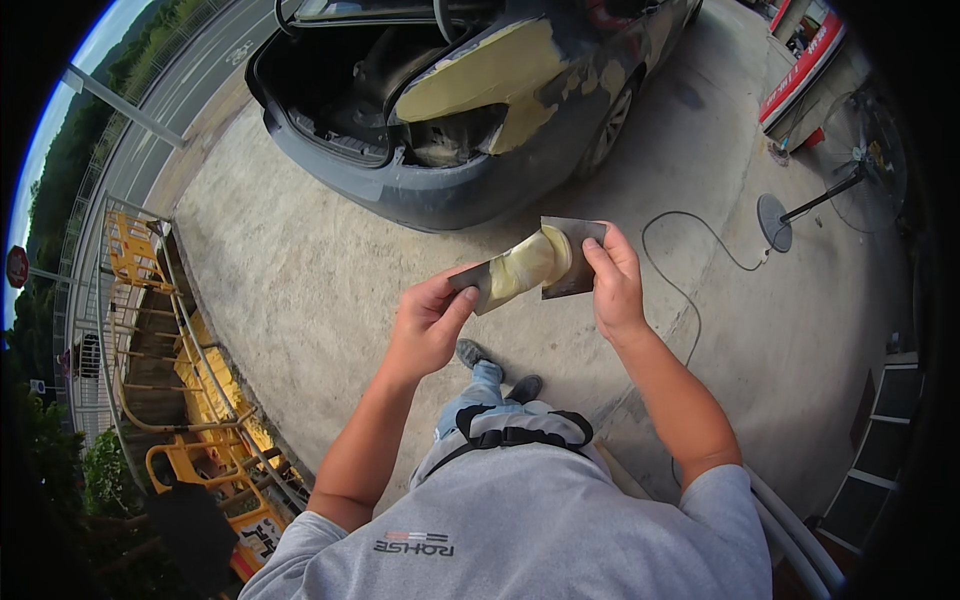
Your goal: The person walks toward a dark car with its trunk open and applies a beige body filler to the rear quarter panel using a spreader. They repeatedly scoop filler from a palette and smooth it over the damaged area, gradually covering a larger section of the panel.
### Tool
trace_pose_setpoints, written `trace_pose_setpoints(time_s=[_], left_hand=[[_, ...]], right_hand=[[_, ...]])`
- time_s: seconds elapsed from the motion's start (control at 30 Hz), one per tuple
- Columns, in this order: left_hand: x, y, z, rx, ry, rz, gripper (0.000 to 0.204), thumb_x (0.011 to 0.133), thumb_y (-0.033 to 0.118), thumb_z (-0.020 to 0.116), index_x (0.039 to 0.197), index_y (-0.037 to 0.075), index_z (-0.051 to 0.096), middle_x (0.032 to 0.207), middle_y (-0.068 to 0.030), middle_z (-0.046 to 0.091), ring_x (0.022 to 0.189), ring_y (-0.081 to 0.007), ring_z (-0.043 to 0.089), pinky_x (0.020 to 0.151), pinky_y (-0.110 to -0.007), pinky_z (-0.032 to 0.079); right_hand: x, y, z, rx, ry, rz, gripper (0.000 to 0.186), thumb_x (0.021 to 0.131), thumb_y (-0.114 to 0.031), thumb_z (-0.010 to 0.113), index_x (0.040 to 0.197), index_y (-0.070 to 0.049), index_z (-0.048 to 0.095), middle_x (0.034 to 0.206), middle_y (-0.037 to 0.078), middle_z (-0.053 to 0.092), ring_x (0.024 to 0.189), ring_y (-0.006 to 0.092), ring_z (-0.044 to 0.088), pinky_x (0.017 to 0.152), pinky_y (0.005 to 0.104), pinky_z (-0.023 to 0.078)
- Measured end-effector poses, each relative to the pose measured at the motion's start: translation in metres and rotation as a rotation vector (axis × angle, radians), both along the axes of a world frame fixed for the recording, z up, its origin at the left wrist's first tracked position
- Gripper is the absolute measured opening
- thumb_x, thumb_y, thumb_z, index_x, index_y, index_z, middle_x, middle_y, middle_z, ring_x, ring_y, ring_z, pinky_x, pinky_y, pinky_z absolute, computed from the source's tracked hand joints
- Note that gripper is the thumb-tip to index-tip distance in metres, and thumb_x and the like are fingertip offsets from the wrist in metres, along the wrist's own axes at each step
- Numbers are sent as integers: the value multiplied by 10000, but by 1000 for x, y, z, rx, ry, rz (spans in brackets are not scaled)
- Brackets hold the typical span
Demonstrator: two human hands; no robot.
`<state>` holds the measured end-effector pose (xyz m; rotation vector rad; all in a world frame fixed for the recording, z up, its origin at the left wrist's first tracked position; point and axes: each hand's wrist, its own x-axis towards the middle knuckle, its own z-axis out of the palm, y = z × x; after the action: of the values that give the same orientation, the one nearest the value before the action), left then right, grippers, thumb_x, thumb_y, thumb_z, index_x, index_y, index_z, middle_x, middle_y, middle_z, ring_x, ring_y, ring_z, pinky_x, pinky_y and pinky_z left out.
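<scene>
My left hand (428, 325) is closed, pinching one end of a dark flat filler spreader (484, 297) between thumb and fingers. Pale yellow body filler (522, 266) covers much of that blade. In my closed right hand (618, 288) is a second dark, squarish filler spreader (572, 282), gripped at its right side. The two blades meet or overlap in front of me, with a thick ridge of filler where they come together. Beyond them stands a dark grey car (400, 195), its boot open and dried yellow filler (490, 75) spread over its rear quarter.
A black cable (695, 300) snakes over the concrete floor (300, 270) at right, near a standing fan (850, 170) on a round base. Metal railings and yellow barriers (190, 455) line the left side. Black framed panels (870, 460) stand at the right edge.
</scene>
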<state>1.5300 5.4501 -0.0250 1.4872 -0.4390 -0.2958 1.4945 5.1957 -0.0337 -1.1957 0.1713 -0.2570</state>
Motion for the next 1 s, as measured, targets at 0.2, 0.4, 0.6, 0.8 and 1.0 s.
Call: trace_pose_setpoints(time_s=[0.2, 0.4, 0.6, 0.8, 1.0], left_hand=[[-6, -19, -7, 56, -54, -56, 336, 1008, 50, 598, 1331, -34, 639, 1187, -113, 698, 1064, -155, 633, 921, -294, 515], [-12, -28, -11, 265, -362, -115, 363, 962, -7, 610, 1323, -29, 631, 1267, -189, 667, 1104, -252, 675, 915, -368, 552], [-10, -10, -10, 494, -140, -132, 211, 946, 1, 628, 1139, -41, 701, 943, -154, 736, 855, -206, 698, 810, -344, 548], [-1, -5, -19, 277, 21, -5, 190, 1004, 83, 610, 1130, -29, 699, 872, -45, 703, 812, -91, 594, 745, -296, 509], [1, 2, -28, 210, 125, 26, 189, 1016, 93, 610, 1131, -24, 704, 877, -31, 694, 826, -92, 596, 752, -280, 504]], right_hand=[[-11, 42, -13, 134, 42, -84, 213, 1048, -70, 462, 1183, 4, 611, 1128, 56, 682, 1030, 111, 619, 955, 293, 491], [0, 36, 5, 441, 86, -58, 381, 1059, -109, 429, 1407, -14, 552, 1379, 93, 607, 1282, 200, 557, 1109, 360, 419], [5, -4, 25, 264, 25, 54, 341, 1057, -133, 484, 1368, -30, 582, 1324, 64, 645, 1248, 187, 586, 1092, 376, 430], [-2, -17, 26, -162, 30, 419, 226, 999, -43, 610, 1188, 41, 704, 1088, 55, 726, 991, 121, 646, 872, 284, 515], [-5, -47, 25, -875, -148, 566, 229, 924, 19, 622, 1130, 40, 720, 1089, 131, 730, 984, 252, 688, 871, 325, 538]])
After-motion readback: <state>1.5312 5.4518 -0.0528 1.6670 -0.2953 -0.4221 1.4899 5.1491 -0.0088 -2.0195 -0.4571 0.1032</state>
